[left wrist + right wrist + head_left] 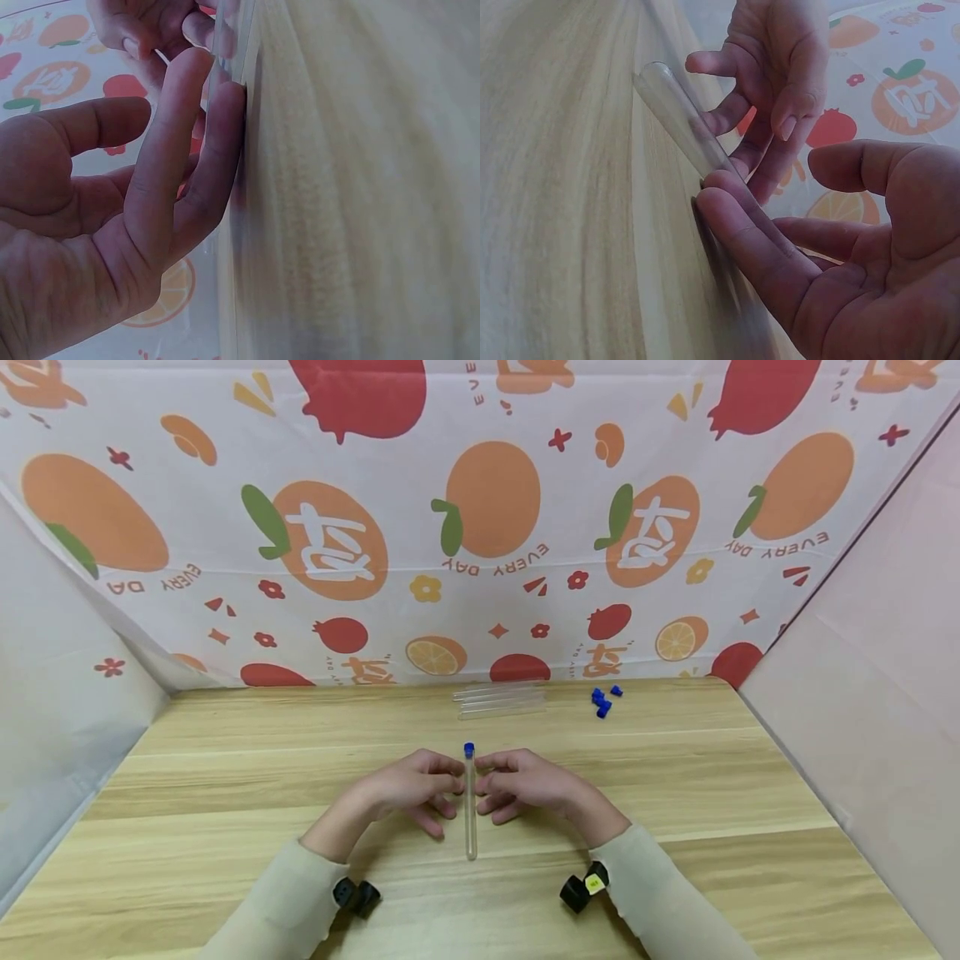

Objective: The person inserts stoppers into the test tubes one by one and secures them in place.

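A clear test tube [471, 814] with a blue cap [468, 749] lies lengthwise on the table, its rounded end toward me. My left hand [423, 785] is beside it on the left, fingers loosely bent and fingertips close to the glass. On the other side, my right hand [528, 781] mirrors it, with its fingertips near the tube. In the right wrist view the tube [676, 116] runs between the two hands, its upper part hidden behind the right fingers [742, 232]. Neither thumb closes on it; the left thumb [112, 120] stands apart from the fingers.
Several uncapped clear tubes [501, 702] lie side by side at the back of the wooden table [262, 777]. To their right sit several loose blue caps [602, 703]. A fruit-patterned cloth [480, 610] hangs behind the table's far edge.
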Action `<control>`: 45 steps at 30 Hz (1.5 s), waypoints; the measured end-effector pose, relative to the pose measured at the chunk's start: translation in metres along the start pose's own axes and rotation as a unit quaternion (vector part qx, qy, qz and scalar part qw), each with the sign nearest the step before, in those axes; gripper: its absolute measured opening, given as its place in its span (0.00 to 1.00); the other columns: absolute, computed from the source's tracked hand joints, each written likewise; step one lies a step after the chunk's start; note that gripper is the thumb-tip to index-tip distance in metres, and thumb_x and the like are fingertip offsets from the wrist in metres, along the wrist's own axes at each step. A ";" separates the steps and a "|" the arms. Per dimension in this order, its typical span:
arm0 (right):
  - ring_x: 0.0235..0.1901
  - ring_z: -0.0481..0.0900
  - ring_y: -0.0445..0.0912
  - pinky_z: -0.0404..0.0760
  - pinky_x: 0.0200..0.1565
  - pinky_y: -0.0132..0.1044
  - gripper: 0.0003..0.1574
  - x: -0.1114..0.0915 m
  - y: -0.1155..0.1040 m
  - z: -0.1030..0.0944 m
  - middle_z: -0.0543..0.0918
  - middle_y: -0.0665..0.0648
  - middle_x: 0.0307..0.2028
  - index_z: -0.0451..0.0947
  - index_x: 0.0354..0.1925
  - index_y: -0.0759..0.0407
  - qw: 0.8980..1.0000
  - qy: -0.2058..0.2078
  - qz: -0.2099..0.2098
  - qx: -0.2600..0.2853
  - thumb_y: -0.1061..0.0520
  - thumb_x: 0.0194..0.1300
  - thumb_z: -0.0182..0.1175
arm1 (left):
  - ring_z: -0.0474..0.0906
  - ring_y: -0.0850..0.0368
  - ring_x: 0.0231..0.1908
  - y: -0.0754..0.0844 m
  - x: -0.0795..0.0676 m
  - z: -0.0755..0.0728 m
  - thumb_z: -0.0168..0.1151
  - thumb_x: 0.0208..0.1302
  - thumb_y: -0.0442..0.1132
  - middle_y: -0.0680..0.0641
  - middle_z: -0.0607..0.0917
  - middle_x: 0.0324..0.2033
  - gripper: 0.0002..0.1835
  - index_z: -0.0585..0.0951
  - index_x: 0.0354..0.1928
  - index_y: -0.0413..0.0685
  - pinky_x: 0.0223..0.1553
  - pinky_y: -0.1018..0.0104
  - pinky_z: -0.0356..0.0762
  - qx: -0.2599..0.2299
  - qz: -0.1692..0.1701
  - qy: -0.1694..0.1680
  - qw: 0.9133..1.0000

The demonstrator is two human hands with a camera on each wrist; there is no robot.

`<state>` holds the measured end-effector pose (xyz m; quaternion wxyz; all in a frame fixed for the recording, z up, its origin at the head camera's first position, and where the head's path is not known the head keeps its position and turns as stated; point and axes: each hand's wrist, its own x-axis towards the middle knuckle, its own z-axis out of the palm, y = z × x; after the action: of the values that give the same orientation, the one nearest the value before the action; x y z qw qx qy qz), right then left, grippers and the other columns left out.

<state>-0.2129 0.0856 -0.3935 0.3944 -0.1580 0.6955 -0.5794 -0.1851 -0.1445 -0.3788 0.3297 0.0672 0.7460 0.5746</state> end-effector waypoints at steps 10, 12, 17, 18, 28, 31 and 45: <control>0.45 0.85 0.52 0.87 0.44 0.43 0.33 -0.002 -0.001 -0.008 0.82 0.64 0.52 0.59 0.74 0.63 1.000 0.015 -0.007 -0.027 0.58 0.76 0.51 | 0.83 0.50 0.37 0.002 -0.001 -0.002 0.50 0.74 0.34 0.33 0.78 0.57 0.29 0.59 0.71 0.26 0.34 0.55 0.87 0.006 -0.001 0.004 1.000; 0.44 0.85 0.51 0.87 0.44 0.43 0.33 -0.003 -0.002 -0.013 0.81 0.65 0.52 0.60 0.74 0.61 0.998 0.030 -0.012 -0.047 0.58 0.75 0.52 | 0.83 0.50 0.37 0.002 -0.002 -0.003 0.50 0.74 0.34 0.33 0.78 0.58 0.29 0.59 0.71 0.27 0.35 0.54 0.87 0.010 0.001 0.004 1.000; 0.40 0.84 0.52 0.87 0.39 0.44 0.30 -0.010 -0.006 -0.034 0.81 0.64 0.47 0.66 0.71 0.61 0.983 0.107 -0.044 -0.139 0.58 0.73 0.55 | 0.83 0.48 0.40 0.002 -0.003 -0.006 0.51 0.76 0.37 0.33 0.78 0.58 0.29 0.61 0.72 0.32 0.36 0.54 0.87 0.031 0.019 0.016 0.999; 0.39 0.83 0.51 0.87 0.37 0.44 0.29 -0.012 -0.006 -0.039 0.81 0.63 0.46 0.68 0.69 0.62 0.976 0.130 -0.052 -0.165 0.58 0.72 0.55 | 0.83 0.48 0.40 0.001 -0.002 -0.006 0.52 0.76 0.38 0.33 0.78 0.57 0.28 0.62 0.72 0.33 0.37 0.54 0.87 0.039 0.026 0.021 0.999; 0.45 0.82 0.52 0.83 0.41 0.42 0.24 -0.036 -0.004 -0.085 0.83 0.60 0.49 0.75 0.64 0.55 0.908 0.282 -0.086 -0.299 0.55 0.72 0.58 | 0.83 0.45 0.37 0.008 -0.002 -0.014 0.54 0.75 0.38 0.31 0.79 0.49 0.24 0.69 0.67 0.32 0.35 0.55 0.85 0.117 0.102 0.085 0.984; 0.48 0.82 0.54 0.83 0.47 0.47 0.24 -0.042 -0.003 -0.100 0.83 0.62 0.51 0.76 0.64 0.54 0.883 0.302 -0.082 -0.349 0.55 0.71 0.59 | 0.82 0.44 0.37 0.010 0.001 -0.016 0.53 0.74 0.37 0.31 0.80 0.49 0.22 0.72 0.65 0.33 0.36 0.56 0.84 0.152 0.128 0.100 0.975; 0.55 0.77 0.61 0.80 0.53 0.56 0.20 -0.040 0.002 -0.157 0.80 0.63 0.57 0.84 0.54 0.53 0.723 0.275 -0.054 -0.631 0.60 0.63 0.68 | 0.83 0.49 0.47 0.036 0.021 -0.027 0.57 0.71 0.40 0.43 0.87 0.47 0.16 0.82 0.57 0.43 0.50 0.50 0.81 0.398 0.183 0.226 0.870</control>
<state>-0.3019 0.2199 -0.3779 -0.0370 -0.2415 0.9686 -0.0453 -0.2269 -0.1447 -0.3517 -0.0141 0.1963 0.9401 0.2783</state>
